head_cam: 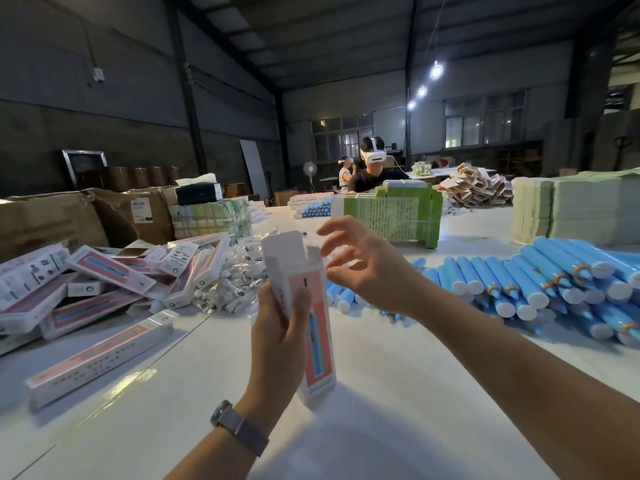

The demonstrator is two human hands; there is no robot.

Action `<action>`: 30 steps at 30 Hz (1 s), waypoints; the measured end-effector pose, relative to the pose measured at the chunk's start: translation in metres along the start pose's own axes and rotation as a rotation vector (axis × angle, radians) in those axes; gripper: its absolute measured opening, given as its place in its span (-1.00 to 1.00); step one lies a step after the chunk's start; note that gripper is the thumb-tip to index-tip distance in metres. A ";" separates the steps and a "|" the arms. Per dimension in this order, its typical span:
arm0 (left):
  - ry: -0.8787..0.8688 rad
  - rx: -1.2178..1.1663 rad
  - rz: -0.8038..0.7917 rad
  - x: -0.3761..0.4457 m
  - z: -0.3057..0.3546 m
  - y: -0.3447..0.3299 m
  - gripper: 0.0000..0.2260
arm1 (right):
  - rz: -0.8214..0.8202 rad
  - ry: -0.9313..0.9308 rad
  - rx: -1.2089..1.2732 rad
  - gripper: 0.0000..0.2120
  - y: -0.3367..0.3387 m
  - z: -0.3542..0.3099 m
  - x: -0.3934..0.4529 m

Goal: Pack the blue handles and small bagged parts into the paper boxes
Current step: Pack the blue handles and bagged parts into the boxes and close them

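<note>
My left hand (pixel 280 337) grips an upright white and pink paper box (pixel 313 327) above the white table, with the box's top flaps open. My right hand (pixel 367 268) hovers just right of the open top, fingers spread and loosely bent, holding nothing. A large heap of blue handles (pixel 540 285) with white end caps lies on the right. Clear bags of small white parts (pixel 232 282) sit in a pile left of the box. One closed box (pixel 100 355) lies flat at the front left.
A jumble of packed pink boxes (pixel 97 282) fills the left side, with cardboard cartons (pixel 52 220) behind. A green bundle of flat boxes (pixel 391 216) and stacks of paper (pixel 571 209) stand at the back. A person in a white headset (pixel 374 168) sits across the table (pixel 381 393).
</note>
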State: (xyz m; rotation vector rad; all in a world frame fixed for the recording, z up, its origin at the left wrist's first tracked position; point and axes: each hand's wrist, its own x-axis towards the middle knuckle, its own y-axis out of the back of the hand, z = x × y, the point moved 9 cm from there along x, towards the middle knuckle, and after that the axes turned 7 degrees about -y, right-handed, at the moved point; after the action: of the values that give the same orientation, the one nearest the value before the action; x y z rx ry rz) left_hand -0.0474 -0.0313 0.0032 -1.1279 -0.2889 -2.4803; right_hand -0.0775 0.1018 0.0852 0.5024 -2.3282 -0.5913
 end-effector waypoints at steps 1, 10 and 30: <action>-0.002 -0.004 -0.023 -0.001 0.001 -0.002 -0.80 | -0.013 -0.004 0.047 -0.58 -0.003 0.002 0.000; 0.034 -0.137 -0.150 -0.003 -0.002 -0.016 -0.51 | -0.043 0.021 0.324 -0.60 -0.006 0.008 -0.005; -0.131 -0.093 -0.172 0.000 0.017 -0.014 -0.76 | -0.007 0.073 0.151 -0.82 -0.009 0.012 -0.007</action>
State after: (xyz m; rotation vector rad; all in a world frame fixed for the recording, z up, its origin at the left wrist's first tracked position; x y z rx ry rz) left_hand -0.0420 -0.0132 0.0139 -1.3594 -0.3230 -2.5963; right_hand -0.0793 0.1010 0.0685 0.5924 -2.3127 -0.3952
